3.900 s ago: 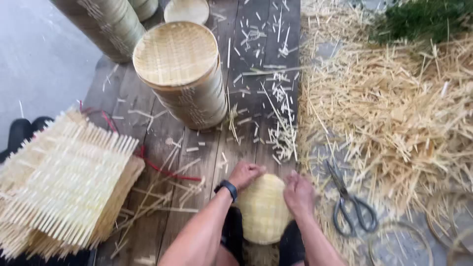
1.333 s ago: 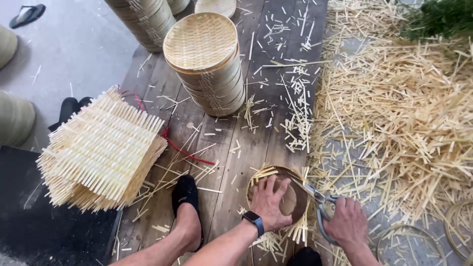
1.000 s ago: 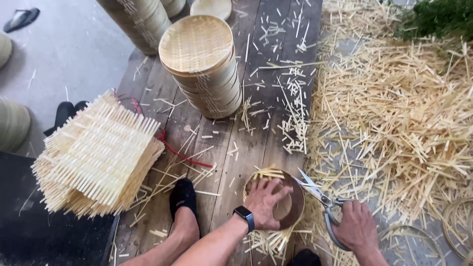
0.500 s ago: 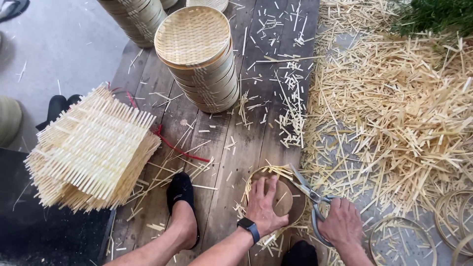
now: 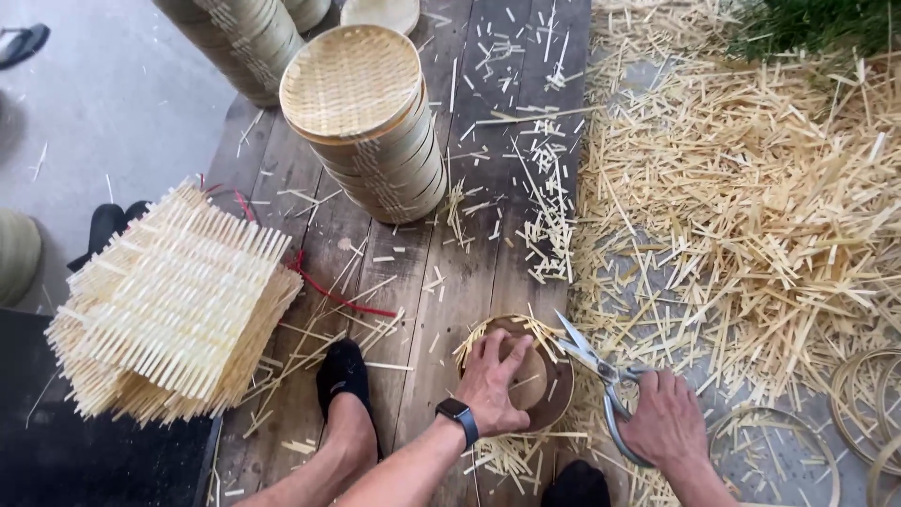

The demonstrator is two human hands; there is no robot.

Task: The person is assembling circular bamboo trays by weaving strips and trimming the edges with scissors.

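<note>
A round woven tray (image 5: 537,380) is pressed flat on the wooden floor (image 5: 469,272) by the left hand (image 5: 495,380), its fingers spread wide over it. Scissors (image 5: 601,380), blades open at the tray's right rim, are gripped by the right hand (image 5: 664,422). Bamboo offcuts (image 5: 751,207) are heaped to the right; a stack of trays (image 5: 371,122) stands beyond.

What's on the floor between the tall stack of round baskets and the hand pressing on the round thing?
The head view shows dark wooden planks scattered with loose bamboo slivers between the basket stack and the left hand.
</note>
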